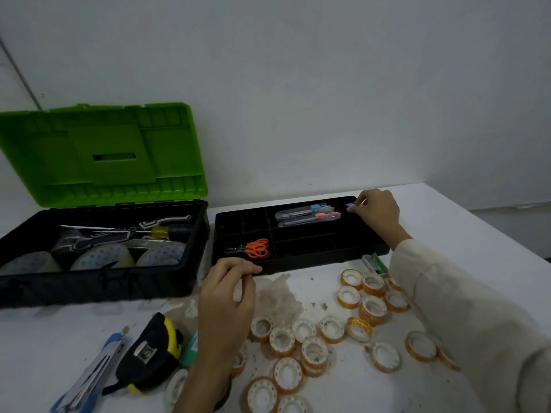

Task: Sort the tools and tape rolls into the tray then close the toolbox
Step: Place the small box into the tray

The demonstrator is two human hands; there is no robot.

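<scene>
Head cam: right hand (pixel 377 211) is pinching a purple thing (pixel 349 207) at the tray's (pixel 298 262) far right corner. Left hand (pixel 229 293) is hovering empty, loosely curled, by its front edge, nearer the tape rolls (pixel 372 308) lying in front.

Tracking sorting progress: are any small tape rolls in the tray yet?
No, the small tape rolls all lie on the table, while the tray holds scissors and two utility knives.
</scene>
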